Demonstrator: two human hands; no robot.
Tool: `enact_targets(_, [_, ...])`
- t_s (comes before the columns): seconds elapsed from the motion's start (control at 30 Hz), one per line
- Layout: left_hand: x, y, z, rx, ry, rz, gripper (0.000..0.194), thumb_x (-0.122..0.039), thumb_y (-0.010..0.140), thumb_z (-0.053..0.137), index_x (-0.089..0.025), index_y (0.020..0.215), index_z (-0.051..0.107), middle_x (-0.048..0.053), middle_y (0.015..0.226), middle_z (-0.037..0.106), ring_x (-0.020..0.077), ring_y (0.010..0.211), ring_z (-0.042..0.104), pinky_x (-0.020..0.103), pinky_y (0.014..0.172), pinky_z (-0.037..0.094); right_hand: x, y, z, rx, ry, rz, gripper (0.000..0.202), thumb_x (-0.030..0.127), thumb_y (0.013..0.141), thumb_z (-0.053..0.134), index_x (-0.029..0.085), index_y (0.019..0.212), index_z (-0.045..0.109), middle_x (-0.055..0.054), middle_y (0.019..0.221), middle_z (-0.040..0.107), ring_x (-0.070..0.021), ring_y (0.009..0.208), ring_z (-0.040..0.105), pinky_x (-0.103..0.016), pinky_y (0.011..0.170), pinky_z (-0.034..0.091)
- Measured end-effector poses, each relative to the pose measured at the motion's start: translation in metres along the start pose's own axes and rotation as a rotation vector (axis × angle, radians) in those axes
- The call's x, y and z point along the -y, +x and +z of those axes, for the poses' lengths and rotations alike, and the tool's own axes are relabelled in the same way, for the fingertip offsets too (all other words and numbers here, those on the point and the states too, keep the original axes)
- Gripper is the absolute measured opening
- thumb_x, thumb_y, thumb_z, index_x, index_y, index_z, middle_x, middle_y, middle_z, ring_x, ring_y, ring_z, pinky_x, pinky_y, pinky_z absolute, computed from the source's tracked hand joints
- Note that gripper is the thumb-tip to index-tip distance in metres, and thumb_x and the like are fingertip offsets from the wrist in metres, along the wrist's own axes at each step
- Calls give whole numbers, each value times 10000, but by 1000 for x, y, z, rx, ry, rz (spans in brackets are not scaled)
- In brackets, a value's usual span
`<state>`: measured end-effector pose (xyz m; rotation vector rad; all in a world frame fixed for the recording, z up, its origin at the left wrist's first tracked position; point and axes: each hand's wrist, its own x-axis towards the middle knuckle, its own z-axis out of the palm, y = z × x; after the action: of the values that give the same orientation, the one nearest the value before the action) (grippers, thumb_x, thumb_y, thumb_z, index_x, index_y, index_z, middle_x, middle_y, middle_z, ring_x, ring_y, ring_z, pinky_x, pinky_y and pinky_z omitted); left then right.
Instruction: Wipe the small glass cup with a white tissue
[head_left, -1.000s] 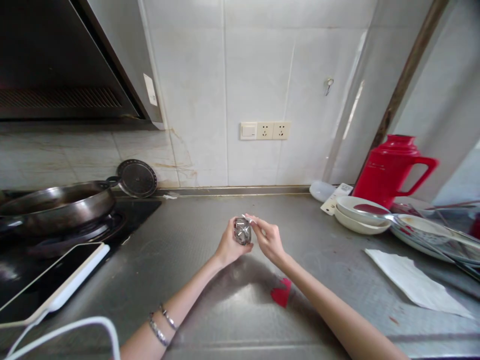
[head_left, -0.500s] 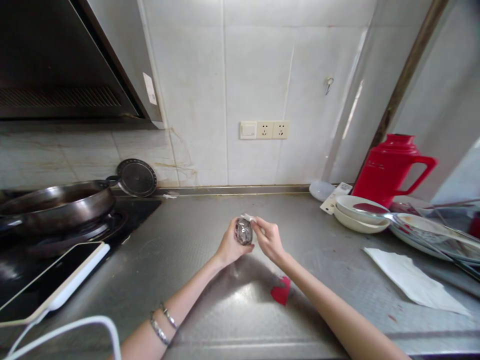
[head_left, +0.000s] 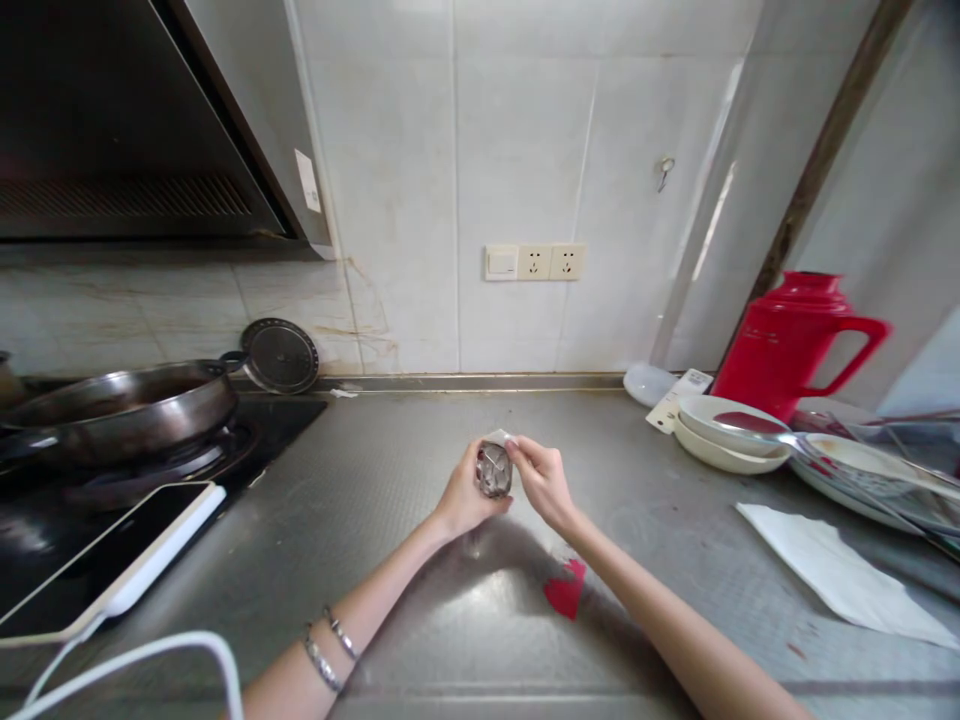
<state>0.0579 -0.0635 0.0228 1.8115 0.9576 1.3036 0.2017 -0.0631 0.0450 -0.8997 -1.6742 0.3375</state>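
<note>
My left hand is wrapped around a small clear container with a shiny, greyish face and dark red at its left side. The container is held a little above the metal counter, with its face tilted toward me. My right hand has its thumb and forefinger pinched on a whitish flap at the container's upper right edge. What lies inside the container is too small to make out. On the counter below my right forearm lies a torn red scrap.
A pan sits on the stove at left, near a white-cased phone with a cable. At right are a red thermos jug, stacked bowls, a plate and a white paper sheet. Wall sockets are behind.
The view has shifted slightly, so everything sits a bit further right. The container's face is turned more toward me, and both hands keep their hold.
</note>
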Motion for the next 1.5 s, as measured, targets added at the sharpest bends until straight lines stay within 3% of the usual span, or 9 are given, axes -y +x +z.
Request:
enact_targets(0.2, [7,1,3,-8,1,54,772,-48,494,754,-201,1194,467,84,1195,586,255,1101,566,376,951,439,9,5,-12,221,-68,-413,303,233,962,372,245,1101,640,-54,1005,721,-209,992,675,-423,1014,471])
enact_targets(0.37, [3,-1,3,12,29,-12,750,-66,503,758,-192,1184,471,49,1046,621,199,879,611,306,770,481,1,11,-16,157,-122,-375,289,229,960,382,227,1039,659,-61,924,736,-227,958,698,-407,968,516])
enact_targets(0.53, [13,1,3,1,20,66,803,-37,498,742,-197,1221,431,85,1187,581,237,1061,576,352,908,452,5,6,-12,195,-79,-409,313,204,958,368,227,1109,642,-66,1027,726,-212,992,688,-395,992,497])
enact_targets(0.8, [5,0,1,-13,24,-5,766,-101,507,784,-197,1192,453,64,1096,604,196,890,606,304,771,478,-11,6,-9,84,-88,-240,280,279,953,420,215,957,693,-50,854,748,-242,941,706,-335,847,568])
enact_targets(0.97, [2,3,-3,-35,-28,3,745,-104,527,766,-191,1185,428,60,1090,615,198,917,611,315,802,476,-11,1,-6,90,-83,-426,346,142,943,382,216,1204,596,-80,1154,687,-209,1118,630,-414,1030,475])
enact_targets(1.17, [-2,5,-4,-32,-48,10,705,-105,504,763,-181,1125,437,61,1065,633,210,942,615,310,814,477,-5,-2,-7,167,-113,-656,433,77,914,387,207,1305,520,-94,1217,654,-220,1226,548,-468,1048,457])
enact_targets(1.3, [-1,4,-2,-51,-45,-30,733,-100,502,771,-180,1157,451,68,1090,629,220,968,616,331,851,471,-9,2,-4,98,-56,-427,336,151,940,401,214,1180,628,-73,1135,697,-233,1100,641,-434,995,499])
enact_targets(1.4, [2,3,0,-59,-76,-38,763,-94,502,787,-195,1186,465,64,1116,625,223,1013,610,345,904,458,-12,3,-1,37,-54,-161,271,247,945,454,211,1038,706,-50,900,756,-233,835,726,-335,746,596])
enact_targets(1.5, [5,3,0,-48,-99,-29,775,-83,509,784,-191,1202,454,77,1145,622,226,1045,604,355,929,451,-11,1,2,23,-48,-113,270,276,944,463,213,1030,711,-55,917,756,-234,840,726,-310,706,594])
